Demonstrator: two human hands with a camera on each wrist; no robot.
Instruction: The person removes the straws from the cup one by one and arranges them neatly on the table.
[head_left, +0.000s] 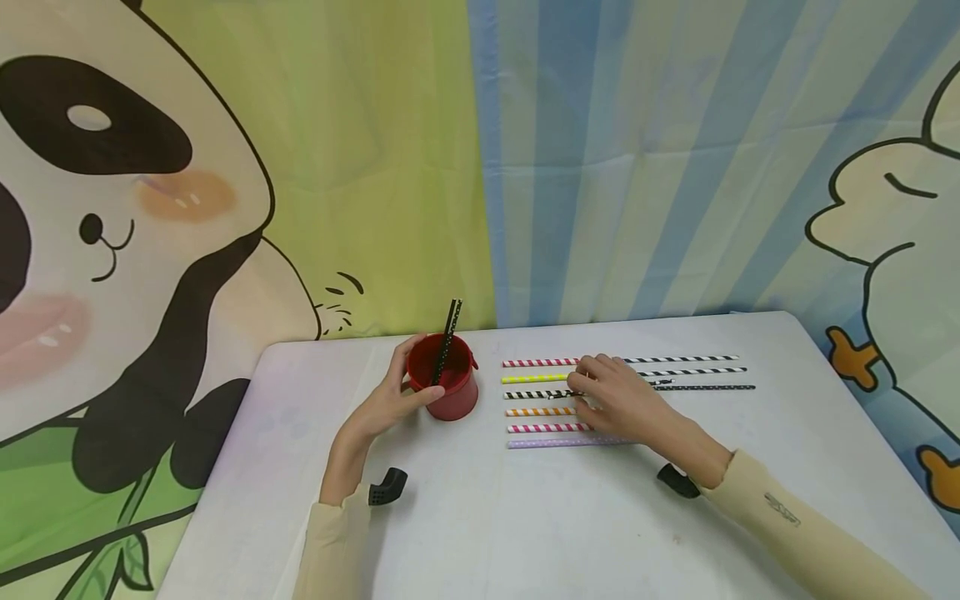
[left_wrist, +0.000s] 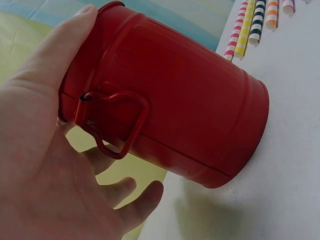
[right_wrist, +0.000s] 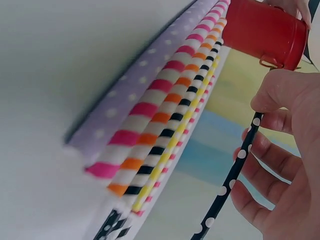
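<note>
My left hand holds a small red metal bucket at its rim, the thumb on the near side. Two dark straws, one dotted, lean in the bucket. In the left wrist view the wire handle hangs on the bucket's side. My right hand is over the row of paper straws, pinching a black straw with white dots between thumb and fingers. Beneath it lie red-striped, yellow, black-striped, orange-striped, pink-striped and lavender dotted straws.
To the right of my hand lie further black-and-white striped straws and a black dotted straw. The white table ends at a printed curtain behind. A black curved piece sticks out by the left wrist.
</note>
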